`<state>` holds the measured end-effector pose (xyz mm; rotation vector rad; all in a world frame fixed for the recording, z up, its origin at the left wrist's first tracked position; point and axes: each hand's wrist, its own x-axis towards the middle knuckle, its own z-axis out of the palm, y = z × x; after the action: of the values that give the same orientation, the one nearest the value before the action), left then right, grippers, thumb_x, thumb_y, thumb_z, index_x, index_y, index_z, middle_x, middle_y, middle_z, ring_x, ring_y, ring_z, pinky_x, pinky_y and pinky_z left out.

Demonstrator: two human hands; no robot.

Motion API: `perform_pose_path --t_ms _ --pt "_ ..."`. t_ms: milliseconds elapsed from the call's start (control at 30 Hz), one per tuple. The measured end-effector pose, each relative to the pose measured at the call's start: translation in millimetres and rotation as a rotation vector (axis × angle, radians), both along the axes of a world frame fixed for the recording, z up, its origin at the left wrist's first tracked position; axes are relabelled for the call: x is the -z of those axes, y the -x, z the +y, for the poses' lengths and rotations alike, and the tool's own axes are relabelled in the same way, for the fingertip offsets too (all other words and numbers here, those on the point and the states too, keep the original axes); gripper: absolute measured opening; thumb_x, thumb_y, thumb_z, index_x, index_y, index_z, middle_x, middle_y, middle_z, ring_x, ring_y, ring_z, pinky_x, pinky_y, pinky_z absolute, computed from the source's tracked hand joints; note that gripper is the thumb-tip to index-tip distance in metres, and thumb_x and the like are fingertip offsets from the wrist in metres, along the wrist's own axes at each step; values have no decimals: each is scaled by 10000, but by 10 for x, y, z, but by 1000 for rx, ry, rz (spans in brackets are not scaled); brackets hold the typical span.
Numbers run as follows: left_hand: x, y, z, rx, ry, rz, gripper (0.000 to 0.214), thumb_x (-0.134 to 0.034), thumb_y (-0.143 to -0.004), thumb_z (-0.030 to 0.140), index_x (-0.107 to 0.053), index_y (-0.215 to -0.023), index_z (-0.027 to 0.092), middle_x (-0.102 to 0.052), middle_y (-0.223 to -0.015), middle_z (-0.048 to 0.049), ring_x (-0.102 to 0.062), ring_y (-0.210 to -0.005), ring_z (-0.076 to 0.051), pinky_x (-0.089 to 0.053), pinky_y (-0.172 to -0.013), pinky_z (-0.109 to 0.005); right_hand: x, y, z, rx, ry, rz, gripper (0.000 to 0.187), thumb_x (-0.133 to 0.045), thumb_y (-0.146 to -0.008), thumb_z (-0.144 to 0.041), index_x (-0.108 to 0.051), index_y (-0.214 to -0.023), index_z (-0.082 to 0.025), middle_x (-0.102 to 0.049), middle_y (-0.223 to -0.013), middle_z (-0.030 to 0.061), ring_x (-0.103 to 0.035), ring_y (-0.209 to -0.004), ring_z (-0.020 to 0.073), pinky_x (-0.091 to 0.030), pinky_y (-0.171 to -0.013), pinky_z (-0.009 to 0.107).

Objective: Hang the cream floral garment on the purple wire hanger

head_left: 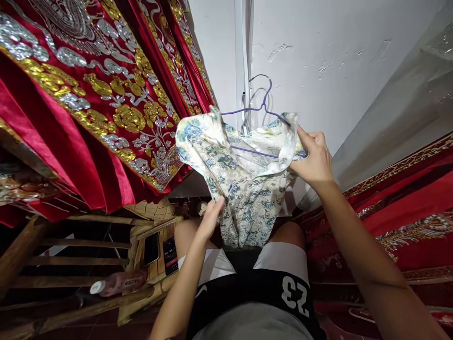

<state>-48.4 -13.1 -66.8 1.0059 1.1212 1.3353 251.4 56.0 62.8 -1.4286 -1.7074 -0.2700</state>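
A cream garment with a blue and green floral print (pixel 244 184) hangs from a purple wire hanger (pixel 260 109) in front of me, above my lap. My right hand (pixel 313 160) is closed on the garment's upper right corner near the hanger's shoulder. Lower down, my left hand (pixel 211 218) pinches the left edge of the cloth. The hanger's bottom bar shows through the neck opening, and its hook points up toward the white wall.
Red cloths with gold and silver embroidery (pixel 92 94) hang at the left, and more red embroidered fabric (pixel 406 212) lies at the right. A wooden chair (pixel 155 250) at lower left carries two phones (pixel 170 255). A pink bottle (pixel 116 283) lies on it. I wear black shorts (pixel 269 288).
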Motion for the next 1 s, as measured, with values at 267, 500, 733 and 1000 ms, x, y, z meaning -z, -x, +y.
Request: perform_pose_path --t_ms 267,500,733,1000 --pt "304 -333 -171 -37 -24 -9 639 -852 -708 428 -660 -1268 189 -688 -1347 -120 -557 -1379 -295 -336 -1234 -405 130 27 -233 -305 3 -45 798 -759 -797 -447 -487 -1537 -327 -507 -1462 115 -428 -1371 428 -363 -1142 647" --pt "495 -624 -400 -67 73 -51 644 -854 -714 423 -650 -1278 190 -657 -1391 -140 -513 -1425 -300 -294 -1259 -432 1188 176 -946 -450 194 789 261 -611 -963 -480 -705 -991 -239 -714 -874 54 -672 -874 245 -536 -850 408" --pt "344 -670 -520 11 78 16 566 -859 -709 408 -687 -1205 198 -696 -1330 -138 -531 -1408 -311 -316 -1246 -457 1476 637 -1080 -600 845 690 406 -513 -995 -539 -524 -750 -215 -547 -688 -4 -514 -657 164 -407 -642 308" --pt "311 -476 -557 118 104 11 445 -856 -710 412 -736 -1079 193 -749 -1210 -118 -611 -1297 -315 -397 -1192 -441 1620 844 -1063 -671 806 850 395 -517 -981 -580 -499 -797 -231 -529 -689 -9 -511 -672 163 -434 -655 295"
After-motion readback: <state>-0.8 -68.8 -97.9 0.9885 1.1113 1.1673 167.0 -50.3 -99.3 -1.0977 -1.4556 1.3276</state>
